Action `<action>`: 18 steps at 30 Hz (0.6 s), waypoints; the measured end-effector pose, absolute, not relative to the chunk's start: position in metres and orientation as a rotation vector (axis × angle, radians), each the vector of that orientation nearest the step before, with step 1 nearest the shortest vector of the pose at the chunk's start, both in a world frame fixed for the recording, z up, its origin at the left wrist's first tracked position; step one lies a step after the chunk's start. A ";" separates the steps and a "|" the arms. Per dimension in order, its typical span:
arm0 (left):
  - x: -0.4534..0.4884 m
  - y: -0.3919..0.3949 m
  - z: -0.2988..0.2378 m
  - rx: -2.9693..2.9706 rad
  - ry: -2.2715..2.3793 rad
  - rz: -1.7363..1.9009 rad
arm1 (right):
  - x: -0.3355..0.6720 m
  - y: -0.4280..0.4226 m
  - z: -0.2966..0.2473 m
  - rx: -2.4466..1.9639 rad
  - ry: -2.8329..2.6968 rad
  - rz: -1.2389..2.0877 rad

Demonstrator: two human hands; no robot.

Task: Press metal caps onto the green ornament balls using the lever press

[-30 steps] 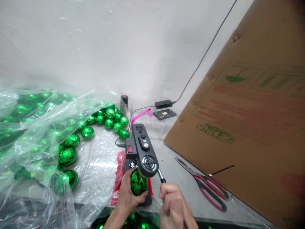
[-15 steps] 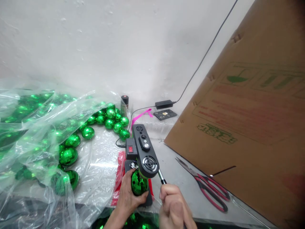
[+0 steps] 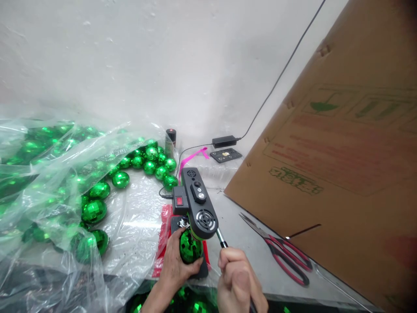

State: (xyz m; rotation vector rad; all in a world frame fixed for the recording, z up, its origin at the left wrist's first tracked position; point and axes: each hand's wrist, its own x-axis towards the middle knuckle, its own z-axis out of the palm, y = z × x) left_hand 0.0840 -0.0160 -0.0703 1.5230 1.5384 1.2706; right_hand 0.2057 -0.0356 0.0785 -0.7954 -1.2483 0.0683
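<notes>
Staying put, a green ball [image 3: 191, 247] is cupped by the half-curled left hand [image 3: 175, 261], a rod [image 3: 221, 237] clenched by the right hand [image 3: 239, 279]; work seems mid-step.

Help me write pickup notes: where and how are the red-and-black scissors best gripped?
Probably by the handle loops, coming from above on the near left side: the scissors lie flat, loops at the near end, pointed blades facing away, and the cardboard box crowds their right.

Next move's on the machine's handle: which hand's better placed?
Right, I'd say: the right hand is wrapped around the handle, while the left hand is occupied, holding a green ball at the black machine.
</notes>
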 end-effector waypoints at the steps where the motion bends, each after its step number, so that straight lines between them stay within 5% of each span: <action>1: 0.084 -0.016 -0.071 1.521 1.540 1.280 | 0.206 -0.036 0.078 -0.800 -1.250 0.074; 18: 0.091 -0.013 -0.076 1.571 1.577 1.330 | 0.194 -0.031 0.091 -0.791 -1.135 0.050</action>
